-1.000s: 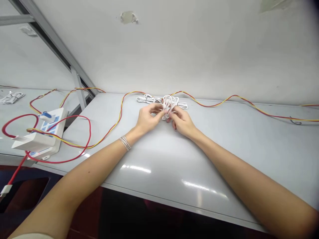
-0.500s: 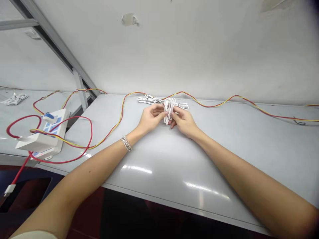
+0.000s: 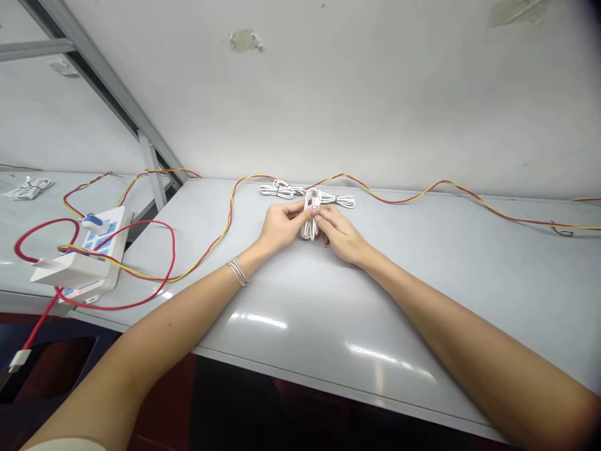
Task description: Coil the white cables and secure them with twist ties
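Between my two hands is a coiled white USB cable [image 3: 307, 230], its loops standing roughly upright and a plug showing near the top. My left hand [image 3: 280, 224] grips the coil from the left, thumb across its front. From the right, my right hand [image 3: 342, 235] closes thumb and fingers on the same coil near the plug. Behind my hands, two more white cable bundles lie on the grey table [image 3: 300, 288]: one bundle [image 3: 282, 189] at back left, another bundle [image 3: 342, 200] at back right, both with dark ties.
A white power strip [image 3: 115, 250] with a charger [image 3: 70, 269] and looped red cable [image 3: 173, 250] is at left. A red-yellow wire [image 3: 394, 202] runs along the wall. Another white cable bundle [image 3: 29, 188] lies far left. A dark twist tie [image 3: 562, 230] is at right.
The coil in my hands has turned and shifted slightly left, and its plug now shows toward the right. My right fingers have moved left and closed in around it.
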The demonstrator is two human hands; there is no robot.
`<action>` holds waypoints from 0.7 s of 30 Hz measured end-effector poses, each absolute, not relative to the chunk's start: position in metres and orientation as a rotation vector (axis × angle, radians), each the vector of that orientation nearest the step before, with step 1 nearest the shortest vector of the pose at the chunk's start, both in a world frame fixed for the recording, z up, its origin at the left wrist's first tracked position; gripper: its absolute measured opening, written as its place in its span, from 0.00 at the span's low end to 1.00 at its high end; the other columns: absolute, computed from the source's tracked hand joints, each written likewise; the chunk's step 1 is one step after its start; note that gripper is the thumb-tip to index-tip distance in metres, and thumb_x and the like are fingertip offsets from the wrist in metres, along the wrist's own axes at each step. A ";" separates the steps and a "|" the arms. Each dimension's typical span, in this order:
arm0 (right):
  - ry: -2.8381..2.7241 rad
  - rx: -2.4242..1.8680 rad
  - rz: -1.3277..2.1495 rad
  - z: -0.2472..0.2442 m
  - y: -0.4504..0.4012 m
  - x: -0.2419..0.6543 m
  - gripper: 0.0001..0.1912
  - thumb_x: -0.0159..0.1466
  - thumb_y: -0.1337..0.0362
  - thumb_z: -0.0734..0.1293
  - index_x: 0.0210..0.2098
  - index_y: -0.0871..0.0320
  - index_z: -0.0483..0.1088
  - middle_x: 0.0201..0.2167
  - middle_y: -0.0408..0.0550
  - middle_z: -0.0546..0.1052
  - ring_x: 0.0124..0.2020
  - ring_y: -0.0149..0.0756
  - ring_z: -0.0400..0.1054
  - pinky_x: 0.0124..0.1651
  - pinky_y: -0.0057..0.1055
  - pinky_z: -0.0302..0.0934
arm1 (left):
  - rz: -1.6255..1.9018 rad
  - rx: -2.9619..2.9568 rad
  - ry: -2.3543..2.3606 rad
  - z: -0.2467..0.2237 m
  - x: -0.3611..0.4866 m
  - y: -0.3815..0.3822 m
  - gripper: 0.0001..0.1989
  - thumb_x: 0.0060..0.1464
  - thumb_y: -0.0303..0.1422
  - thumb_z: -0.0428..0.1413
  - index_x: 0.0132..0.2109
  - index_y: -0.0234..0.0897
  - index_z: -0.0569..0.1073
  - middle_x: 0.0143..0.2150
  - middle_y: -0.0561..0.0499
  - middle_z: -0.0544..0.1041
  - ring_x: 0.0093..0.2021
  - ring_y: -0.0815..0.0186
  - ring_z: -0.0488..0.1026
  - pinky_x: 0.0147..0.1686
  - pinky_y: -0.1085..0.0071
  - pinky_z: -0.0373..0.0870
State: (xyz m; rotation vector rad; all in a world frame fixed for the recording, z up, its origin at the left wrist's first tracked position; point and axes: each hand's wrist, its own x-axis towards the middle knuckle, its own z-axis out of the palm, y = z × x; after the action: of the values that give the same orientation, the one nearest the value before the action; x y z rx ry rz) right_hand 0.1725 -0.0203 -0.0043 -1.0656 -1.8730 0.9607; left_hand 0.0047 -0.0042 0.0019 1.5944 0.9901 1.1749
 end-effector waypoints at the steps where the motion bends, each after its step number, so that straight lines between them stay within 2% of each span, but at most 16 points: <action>1: -1.902 -1.065 0.935 -0.003 -0.021 0.172 0.18 0.69 0.53 0.55 0.35 0.56 0.70 0.37 0.51 0.66 0.39 0.39 0.63 0.41 0.37 0.64 | 1.175 1.594 0.995 0.003 0.005 -0.004 0.17 0.53 0.43 0.62 0.45 0.35 0.82 0.36 0.47 0.82 0.40 0.59 0.78 0.39 0.65 0.76; 4: -1.928 -1.071 0.879 -0.002 -0.021 0.171 0.14 0.68 0.55 0.58 0.35 0.56 0.70 0.35 0.50 0.66 0.38 0.39 0.63 0.43 0.37 0.63 | 1.192 1.589 1.003 0.003 0.006 -0.004 0.17 0.52 0.42 0.63 0.43 0.34 0.81 0.37 0.46 0.82 0.40 0.59 0.78 0.40 0.66 0.75; 8: -1.815 -1.073 0.891 -0.006 -0.019 0.170 0.11 0.64 0.59 0.62 0.42 0.57 0.71 0.38 0.50 0.69 0.33 0.35 0.63 0.36 0.34 0.62 | 1.212 1.625 0.990 0.001 0.008 -0.004 0.17 0.52 0.39 0.63 0.46 0.33 0.79 0.41 0.45 0.82 0.40 0.62 0.78 0.41 0.68 0.74; 12: -1.718 -1.093 0.973 -0.009 -0.019 0.169 0.15 0.62 0.65 0.61 0.48 0.57 0.70 0.32 0.47 0.72 0.26 0.33 0.65 0.30 0.31 0.60 | 1.194 1.633 0.982 0.000 0.009 -0.005 0.14 0.53 0.38 0.61 0.43 0.32 0.78 0.40 0.44 0.81 0.39 0.62 0.78 0.40 0.67 0.74; 15: -1.715 -1.106 0.976 -0.008 -0.022 0.168 0.21 0.60 0.67 0.62 0.53 0.57 0.68 0.27 0.44 0.72 0.25 0.34 0.67 0.29 0.31 0.61 | 1.244 1.614 0.953 0.000 0.010 -0.004 0.14 0.52 0.39 0.62 0.42 0.33 0.76 0.40 0.45 0.80 0.37 0.62 0.77 0.40 0.67 0.74; 21: -1.644 -1.118 0.869 -0.007 -0.023 0.168 0.24 0.59 0.67 0.63 0.55 0.59 0.67 0.38 0.48 0.77 0.28 0.32 0.69 0.34 0.32 0.65 | 1.255 1.571 1.004 -0.002 0.009 -0.002 0.16 0.54 0.44 0.61 0.38 0.35 0.71 0.29 0.49 0.76 0.29 0.65 0.75 0.32 0.69 0.73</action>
State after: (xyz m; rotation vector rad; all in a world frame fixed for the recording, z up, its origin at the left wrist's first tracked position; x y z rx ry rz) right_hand 0.1678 -0.0234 -0.0071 -1.1182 -1.6444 0.8691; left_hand 0.0092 -0.0018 -0.0019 1.5712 1.0044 1.2553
